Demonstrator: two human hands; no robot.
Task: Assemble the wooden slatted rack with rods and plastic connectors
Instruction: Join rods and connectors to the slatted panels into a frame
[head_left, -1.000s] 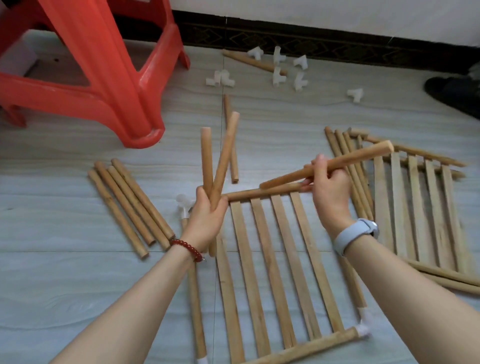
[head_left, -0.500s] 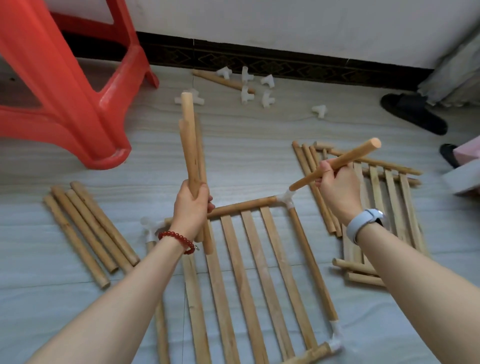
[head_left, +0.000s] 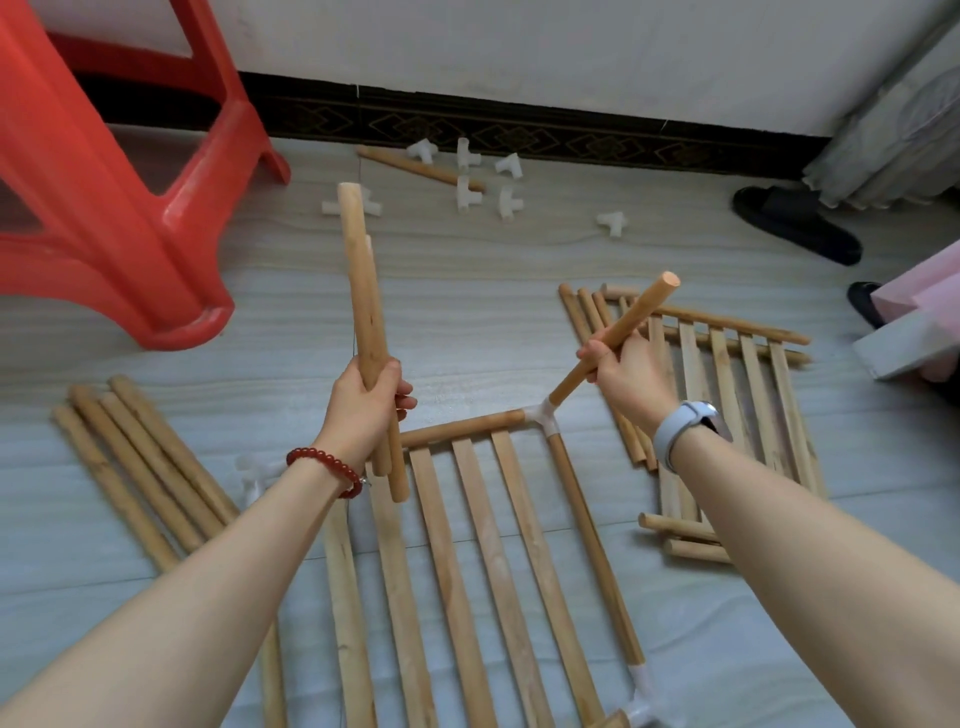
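Observation:
A slatted wooden panel (head_left: 483, 561) lies on the floor with white plastic connectors at its corners. My right hand (head_left: 626, 376) grips a rod (head_left: 631, 322) that slants up from the far-right corner connector (head_left: 542, 415), its lower end at the connector's socket. My left hand (head_left: 363, 410) holds two rods (head_left: 363, 301) together, nearly upright, above the panel's far-left part. The far-left connector (head_left: 257, 475) shows beside my left wrist.
A red plastic stool (head_left: 119, 208) stands at the far left. Several loose rods (head_left: 140, 467) lie at the left. Loose white connectors (head_left: 467, 182) and a rod lie near the wall. A second slatted panel (head_left: 727, 384) with rods lies at the right, near a black slipper (head_left: 795, 223).
My left hand has brought its two splayed rods together and upright. My right hand has swung its rod steeper, its lower end now at the far-right corner connector. The view has tilted up.

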